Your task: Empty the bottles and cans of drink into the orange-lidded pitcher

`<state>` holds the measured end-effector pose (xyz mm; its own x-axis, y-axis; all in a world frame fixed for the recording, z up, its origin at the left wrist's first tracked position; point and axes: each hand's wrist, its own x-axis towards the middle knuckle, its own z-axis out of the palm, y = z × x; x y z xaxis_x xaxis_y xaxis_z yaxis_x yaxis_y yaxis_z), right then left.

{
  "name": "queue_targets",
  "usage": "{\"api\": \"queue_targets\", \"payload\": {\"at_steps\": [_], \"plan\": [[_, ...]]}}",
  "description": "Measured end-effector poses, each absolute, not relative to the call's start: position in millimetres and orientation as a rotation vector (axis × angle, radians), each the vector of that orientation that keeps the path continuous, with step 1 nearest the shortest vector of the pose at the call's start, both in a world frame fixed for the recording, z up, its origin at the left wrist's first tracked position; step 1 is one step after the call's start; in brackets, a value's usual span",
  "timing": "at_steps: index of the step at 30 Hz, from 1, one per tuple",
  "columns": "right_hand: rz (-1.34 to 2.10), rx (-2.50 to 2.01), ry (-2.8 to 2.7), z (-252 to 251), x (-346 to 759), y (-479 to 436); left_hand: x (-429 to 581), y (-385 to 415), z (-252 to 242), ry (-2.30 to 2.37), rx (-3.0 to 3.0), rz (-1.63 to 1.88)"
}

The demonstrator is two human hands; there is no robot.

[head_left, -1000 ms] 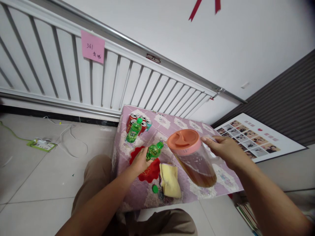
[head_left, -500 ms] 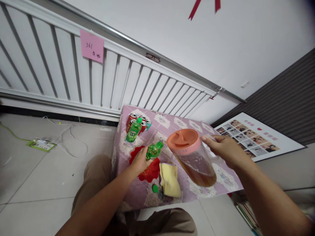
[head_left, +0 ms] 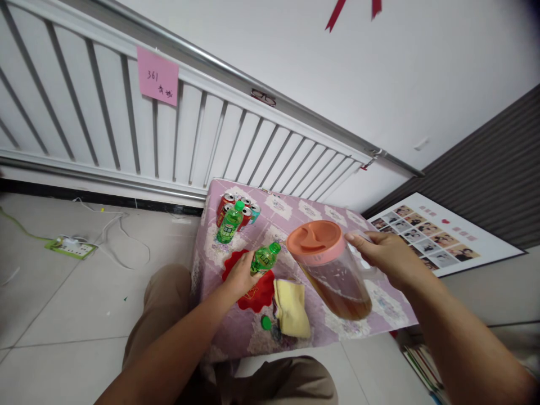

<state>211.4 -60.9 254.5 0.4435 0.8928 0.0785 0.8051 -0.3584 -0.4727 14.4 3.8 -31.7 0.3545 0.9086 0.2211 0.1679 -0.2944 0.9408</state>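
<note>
My left hand [head_left: 239, 277] is wrapped round a small green bottle [head_left: 264, 259], tilted, over a red mat [head_left: 257, 289] on the table [head_left: 371, 315]. The bottle's mouth points toward a clear pitcher [head_left: 333, 270] with an orange lid, part full of brown liquid. My right hand [head_left: 386, 256] grips the pitcher's handle and holds it tilted above the table. A loose green cap [head_left: 265, 323] lies by a folded yellow cloth [head_left: 291, 308].
A second green bottle [head_left: 230, 224] and several drink cans [head_left: 242, 209] stand at the table's far left corner. A white radiator with a pink note [head_left: 157, 76] runs behind. A power strip [head_left: 71, 246] and cables lie on the floor to the left; a photo board [head_left: 439, 233] leans at the right.
</note>
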Motion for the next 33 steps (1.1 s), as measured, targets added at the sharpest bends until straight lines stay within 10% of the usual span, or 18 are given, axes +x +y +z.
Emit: {"api": "queue_targets", "payload": {"at_steps": [33], "plan": [[0.227,-2.334,-1.417,253.8,218.8,-60.3,17.7,6.0,-44.0,0.961,1.730,1.080]]}}
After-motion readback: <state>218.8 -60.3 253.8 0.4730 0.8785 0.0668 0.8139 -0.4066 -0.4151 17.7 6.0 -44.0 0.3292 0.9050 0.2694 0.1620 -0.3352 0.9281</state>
